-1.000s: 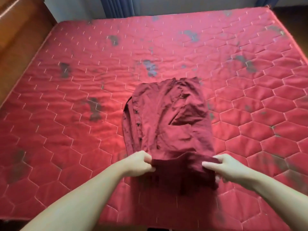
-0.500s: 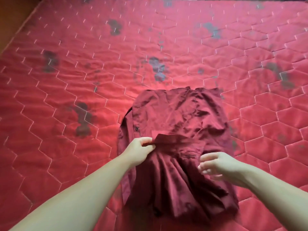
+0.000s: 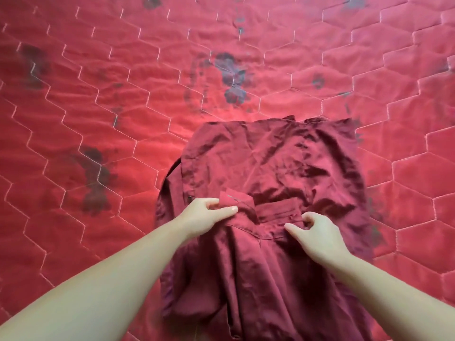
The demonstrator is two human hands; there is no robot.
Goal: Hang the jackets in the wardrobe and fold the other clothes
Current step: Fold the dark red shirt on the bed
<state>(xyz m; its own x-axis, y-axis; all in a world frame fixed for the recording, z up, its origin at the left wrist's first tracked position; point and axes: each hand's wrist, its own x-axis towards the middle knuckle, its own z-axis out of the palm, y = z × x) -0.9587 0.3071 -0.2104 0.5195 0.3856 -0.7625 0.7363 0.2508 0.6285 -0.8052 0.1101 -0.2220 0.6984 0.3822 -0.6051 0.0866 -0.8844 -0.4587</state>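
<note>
A dark maroon button shirt (image 3: 270,163) lies partly folded on the red quilted mattress (image 3: 98,99). Its lower part is doubled up over the middle, with the folded edge running across between my hands. My left hand (image 3: 204,212) pinches the left corner of that folded edge between thumb and fingers. On the right end of the same edge, my right hand (image 3: 317,232) is curled with its fingertips on the fabric. A dark button shows at the shirt's left side, just beside my left hand.
The mattress fills the whole view, stitched in hexagons and marked with several dark stains (image 3: 231,77). No other clothes are in sight.
My hands have carried the shirt's lower edge away from me, up over its middle. The view has tilted down and moved closer, so the bed frame and wall are out of sight.
</note>
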